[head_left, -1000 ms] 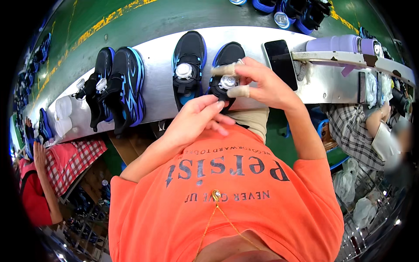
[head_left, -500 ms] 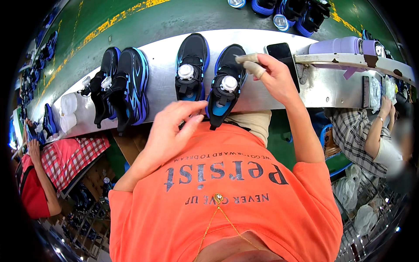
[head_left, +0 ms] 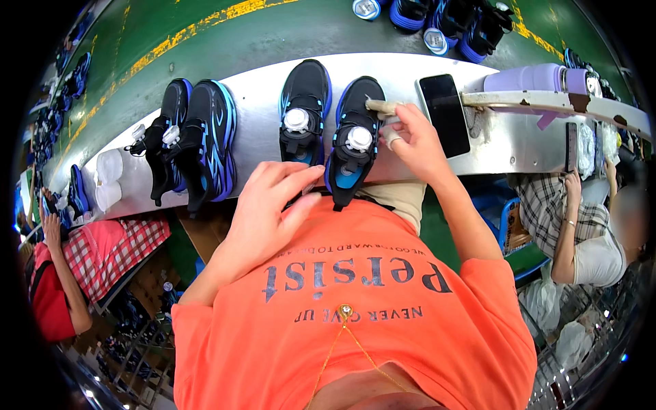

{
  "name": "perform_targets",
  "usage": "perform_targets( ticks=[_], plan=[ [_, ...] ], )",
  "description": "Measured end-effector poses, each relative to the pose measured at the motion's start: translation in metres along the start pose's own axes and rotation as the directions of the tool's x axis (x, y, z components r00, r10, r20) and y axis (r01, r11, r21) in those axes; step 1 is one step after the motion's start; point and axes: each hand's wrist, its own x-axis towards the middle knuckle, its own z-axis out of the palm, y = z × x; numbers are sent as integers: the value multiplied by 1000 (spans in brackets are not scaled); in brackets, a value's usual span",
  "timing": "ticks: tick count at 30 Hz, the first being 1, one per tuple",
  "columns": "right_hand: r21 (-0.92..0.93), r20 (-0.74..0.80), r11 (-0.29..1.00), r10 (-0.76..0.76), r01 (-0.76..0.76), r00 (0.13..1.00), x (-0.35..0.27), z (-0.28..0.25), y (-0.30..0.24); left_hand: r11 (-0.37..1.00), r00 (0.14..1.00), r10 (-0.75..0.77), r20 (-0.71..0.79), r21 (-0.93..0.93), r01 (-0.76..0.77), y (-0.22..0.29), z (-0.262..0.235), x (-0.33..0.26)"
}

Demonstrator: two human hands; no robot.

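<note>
A pair of black running shoes with blue-purple soles stands on the metal bench in front of me, toes pointing away. The left shoe (head_left: 305, 85) and the right shoe (head_left: 356, 102) each carry a round white dial (head_left: 359, 139) on the tongue. My right hand (head_left: 408, 135) is at the outer side of the right shoe's forefoot, with pale coverings on some fingers. Its fingers are apart, and I make out nothing held. At the heels is my left hand (head_left: 270, 205), fingers loosely spread, fingertips close to the shoes; whether they touch is unclear.
Another shoe pair (head_left: 212, 143) stands left on the bench (head_left: 260, 82), past it white round containers (head_left: 108, 179). To the right lie a black phone (head_left: 444, 116) and a purple bottle (head_left: 526, 78) behind a chipped white rail (head_left: 533, 100). Co-workers sit at both sides.
My right hand has drawn nearer, from beside the toe down along the right shoe's side. My left hand stays near the heels. The co-worker's arm on the right has shifted.
</note>
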Motion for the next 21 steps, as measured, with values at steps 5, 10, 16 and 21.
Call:
perform_targets(
  ticks=[5, 10, 16, 21],
  plan=[
    [-108, -140, 990, -101, 86, 985, 18, 19, -8, 928, 988, 149, 46, 338, -155, -10, 49, 23],
    [-206, -178, 972, -154, 116, 972, 36, -19, -7, 955, 894, 288, -344, 176, -239, -38, 11, 73],
    [-543, -237, 794, -456, 272, 858, 118, -63, -46, 824, 871, 48, -488, 513, 242, -129, -87, 193],
    [-775, -336, 633, -404, -6, 851, 206, -66, -31, 734, 834, -25, -552, 556, 390, -155, -82, 232]
  ],
)
